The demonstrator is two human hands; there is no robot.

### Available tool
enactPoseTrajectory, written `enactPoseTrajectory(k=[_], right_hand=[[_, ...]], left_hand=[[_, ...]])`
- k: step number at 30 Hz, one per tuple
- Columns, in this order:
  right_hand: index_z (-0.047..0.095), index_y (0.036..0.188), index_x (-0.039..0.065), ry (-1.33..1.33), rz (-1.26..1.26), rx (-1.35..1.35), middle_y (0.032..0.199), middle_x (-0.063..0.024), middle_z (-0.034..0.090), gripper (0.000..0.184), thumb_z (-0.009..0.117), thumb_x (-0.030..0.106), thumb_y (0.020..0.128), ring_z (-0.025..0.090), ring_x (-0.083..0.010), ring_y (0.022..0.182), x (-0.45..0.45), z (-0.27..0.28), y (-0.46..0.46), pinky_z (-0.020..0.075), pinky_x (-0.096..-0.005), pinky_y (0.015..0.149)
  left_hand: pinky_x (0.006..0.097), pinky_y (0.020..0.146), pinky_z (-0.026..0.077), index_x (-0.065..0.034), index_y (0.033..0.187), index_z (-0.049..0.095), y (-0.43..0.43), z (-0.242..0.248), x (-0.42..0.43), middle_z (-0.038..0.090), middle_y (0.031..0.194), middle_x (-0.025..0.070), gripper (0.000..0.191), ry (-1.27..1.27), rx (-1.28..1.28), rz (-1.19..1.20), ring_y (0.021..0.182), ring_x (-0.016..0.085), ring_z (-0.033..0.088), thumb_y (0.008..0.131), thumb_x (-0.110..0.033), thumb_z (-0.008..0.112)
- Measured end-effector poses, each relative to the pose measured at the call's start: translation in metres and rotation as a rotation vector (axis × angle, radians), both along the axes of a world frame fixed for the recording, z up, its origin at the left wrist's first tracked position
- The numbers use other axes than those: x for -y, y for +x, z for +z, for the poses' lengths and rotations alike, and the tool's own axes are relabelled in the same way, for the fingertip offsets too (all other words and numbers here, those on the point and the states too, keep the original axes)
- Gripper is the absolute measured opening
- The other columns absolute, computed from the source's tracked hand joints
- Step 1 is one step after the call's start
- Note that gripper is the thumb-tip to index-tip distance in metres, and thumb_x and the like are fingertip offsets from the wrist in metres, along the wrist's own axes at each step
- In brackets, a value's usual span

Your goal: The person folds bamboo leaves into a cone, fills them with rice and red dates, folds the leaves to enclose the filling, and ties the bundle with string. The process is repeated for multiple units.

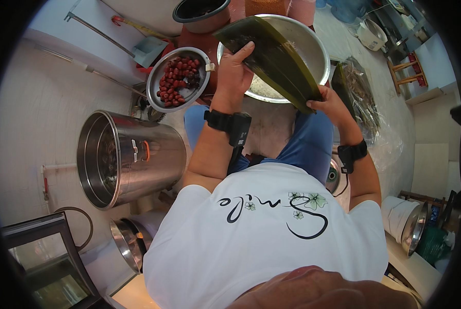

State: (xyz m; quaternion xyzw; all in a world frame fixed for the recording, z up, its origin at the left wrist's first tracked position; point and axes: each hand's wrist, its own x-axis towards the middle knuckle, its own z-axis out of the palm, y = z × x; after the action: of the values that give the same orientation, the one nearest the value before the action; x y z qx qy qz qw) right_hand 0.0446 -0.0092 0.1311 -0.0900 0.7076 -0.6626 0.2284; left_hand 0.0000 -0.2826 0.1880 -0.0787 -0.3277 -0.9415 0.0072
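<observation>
Broad dark green leaves (pixel 280 58), overlapped lengthwise, stretch between my two hands over a large metal basin (pixel 323 50). My left hand (pixel 236 65) grips their upper left part, thumb on top. At the lower right end, my right hand (pixel 325 102) pinches them between thumb and fingers. White rice (pixel 265 88) shows in the basin below; the leaves hide much of its inside. Left of the basin is a metal bowl (pixel 191 94) of red dates (pixel 176 77), with a few darker pieces among them.
A tall steel pot (pixel 153 143) stands at my left. Behind the date bowl is a dark-rimmed pot (pixel 201 23). At my right, more long leaves (pixel 342 85) lie beside a clear plastic bag (pixel 363 100) of dry brownish strands. A small wooden stool (pixel 404 73) is farther right.
</observation>
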Motion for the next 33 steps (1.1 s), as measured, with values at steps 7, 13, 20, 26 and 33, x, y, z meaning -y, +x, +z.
enactPoseTrajectory(k=[7,13,20,26,33], right_hand=[[0.054,0.134,0.006,0.187,-0.161,-0.433,0.126,-0.0106,0.060,0.058,0.076,0.010,0.080,0.056,-0.0193,0.115,0.009,0.059,0.000,0.0466,-0.0316,0.093],[0.053,0.136,0.013,0.550,-0.131,-1.485,0.132,-0.0109,0.057,0.067,0.075,0.003,0.074,0.052,-0.0303,0.125,0.054,0.148,-0.014,0.0405,-0.0416,0.106],[0.060,0.126,0.010,1.029,0.102,-1.156,0.118,-0.0141,0.064,0.051,0.072,0.004,0.077,0.060,-0.0326,0.109,0.106,0.124,-0.052,0.0481,-0.0438,0.093],[0.063,0.122,0.006,0.781,-0.087,-1.105,0.109,-0.0188,0.067,0.041,0.064,0.000,0.082,0.063,-0.0384,0.099,0.124,0.082,-0.056,0.0514,-0.0449,0.083],[0.057,0.129,0.000,0.194,-0.054,-0.928,0.113,-0.0203,0.067,0.047,0.049,-0.006,0.084,0.064,-0.0282,0.106,0.138,0.060,-0.046,0.0473,-0.0344,0.094]], left_hand=[[0.0282,0.085,0.052,-0.0001,0.111,0.067,0.007,0.054,0.026,0.071,0.105,0.0056,0.020,-0.657,-0.273,0.091,0.092,0.016,0.068,0.091,-0.004,0.065],[0.0427,0.073,0.055,-0.0077,0.106,0.068,0.010,0.081,0.029,0.069,0.091,0.0177,0.025,-1.916,-0.672,0.300,0.085,0.034,0.067,0.082,-0.007,0.061],[0.0444,0.073,0.055,-0.0082,0.109,0.068,0.025,0.051,0.018,0.069,0.088,0.0185,0.031,-2.149,-0.623,0.490,0.085,0.035,0.068,0.083,-0.003,0.054],[0.0445,0.091,0.050,0.0035,0.126,0.054,0.023,0.019,0.024,0.063,0.111,0.0285,0.046,-1.869,-0.424,0.539,0.106,0.041,0.061,0.080,0.000,0.056],[0.0402,0.105,0.041,0.0115,0.142,0.034,0.028,-0.018,0.029,0.048,0.134,0.0350,0.063,-1.308,-0.320,0.433,0.126,0.045,0.048,0.083,-0.001,0.054]])
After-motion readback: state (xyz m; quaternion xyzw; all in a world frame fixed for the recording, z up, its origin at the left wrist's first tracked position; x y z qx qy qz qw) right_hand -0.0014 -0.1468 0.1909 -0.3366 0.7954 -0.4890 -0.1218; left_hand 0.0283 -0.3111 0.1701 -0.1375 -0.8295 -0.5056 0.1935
